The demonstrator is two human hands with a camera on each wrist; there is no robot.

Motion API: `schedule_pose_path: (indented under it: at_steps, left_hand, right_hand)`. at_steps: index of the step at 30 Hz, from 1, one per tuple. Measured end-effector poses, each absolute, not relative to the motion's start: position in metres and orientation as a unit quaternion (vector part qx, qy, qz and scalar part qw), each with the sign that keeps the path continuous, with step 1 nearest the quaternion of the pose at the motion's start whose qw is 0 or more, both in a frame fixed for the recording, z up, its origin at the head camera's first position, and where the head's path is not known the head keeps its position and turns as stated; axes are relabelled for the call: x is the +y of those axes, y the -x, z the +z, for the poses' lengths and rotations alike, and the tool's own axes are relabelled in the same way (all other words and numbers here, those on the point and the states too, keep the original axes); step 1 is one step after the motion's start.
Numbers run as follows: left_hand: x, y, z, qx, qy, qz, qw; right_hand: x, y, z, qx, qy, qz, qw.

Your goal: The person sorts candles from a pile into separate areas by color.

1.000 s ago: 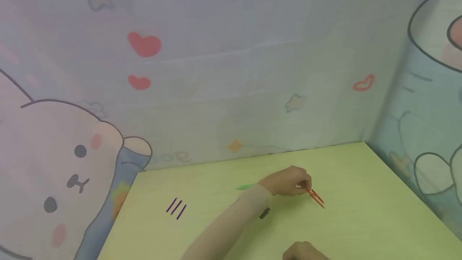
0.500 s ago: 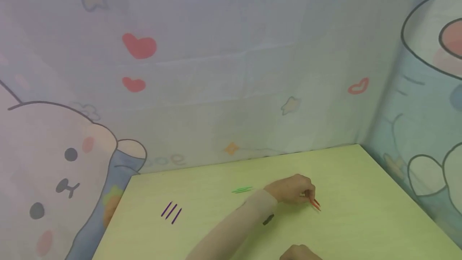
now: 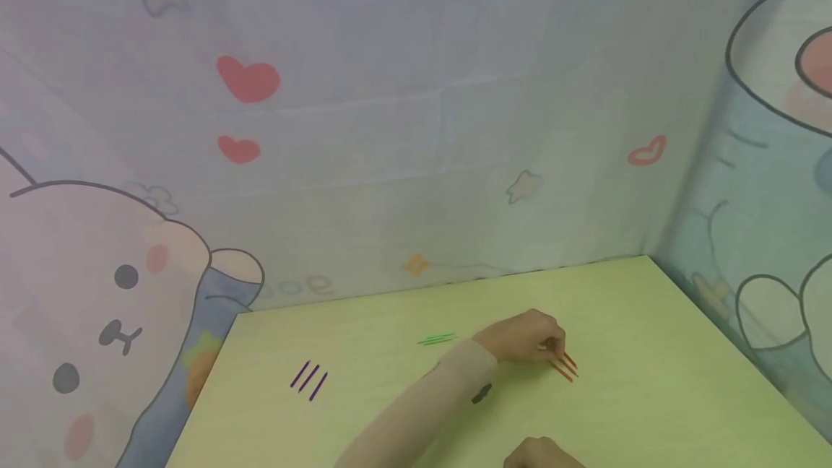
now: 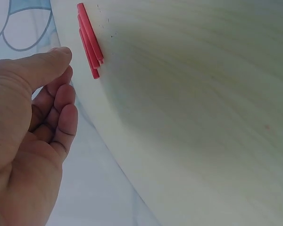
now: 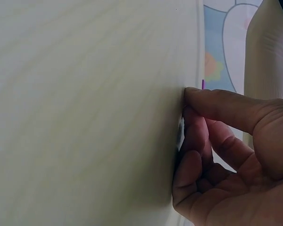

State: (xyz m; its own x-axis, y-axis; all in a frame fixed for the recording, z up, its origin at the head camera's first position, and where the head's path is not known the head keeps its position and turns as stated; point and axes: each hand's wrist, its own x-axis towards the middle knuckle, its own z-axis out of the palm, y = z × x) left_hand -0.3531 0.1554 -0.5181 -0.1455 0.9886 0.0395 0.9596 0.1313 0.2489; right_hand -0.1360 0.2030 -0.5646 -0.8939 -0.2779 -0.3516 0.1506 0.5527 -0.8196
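Note:
Three thin red sticks (image 3: 562, 372) lie close together and side by side at the right of the table. My left hand (image 3: 523, 336) is over their upper ends, its fingers bent downward. In the left wrist view, that hand (image 4: 23, 141) has its thumb near the bent fingers, with nothing visible between them. The red sticks (image 4: 90, 35) are on the tabletop just beyond its thumb tip. At the bottom edge of the head view, my right hand (image 3: 541, 452) is partly cut off. Its loosely curled fingers (image 5: 186, 169) rest at the table surface in the right wrist view, holding nothing visible.
Several thin green sticks (image 3: 437, 339) lie bunched near the table's back, left of my left hand. Three purple sticks (image 3: 308, 378) are spaced apart at the left. A printed cloth (image 3: 364, 222) stands behind the pale yellow-green table (image 3: 650, 352) and at both sides.
The red sticks, spread at an angle a second ago, now lie nearly parallel. My left hand has shifted slightly down at their upper ends. The right hand stays put at the bottom edge.

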Motion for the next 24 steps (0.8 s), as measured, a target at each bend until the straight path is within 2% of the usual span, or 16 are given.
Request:
schedule_pose_path:
  at_steps: [10,12,21,24]
  left_hand:
    - [0.136,0.354,-0.513,0.764,-0.627,0.138,0.063]
    - [0.127,0.354,-0.509,0.77,-0.618,0.144,0.064]
    - [0.059,0.356,-0.508,0.808,-0.538,0.229,0.079]
    - [0.029,0.353,-0.507,0.822,-0.502,0.255,0.083]
  right_hand:
    - [0.205,0.134,-0.564,0.84,0.042,-0.484,0.243]
    - [0.207,0.133,-0.567,0.846,0.04,-0.48,0.229]
    - [0.206,0.119,-0.567,0.878,0.013,-0.449,0.168]
    - [0.203,0.116,-0.564,0.884,0.011,-0.436,0.167]
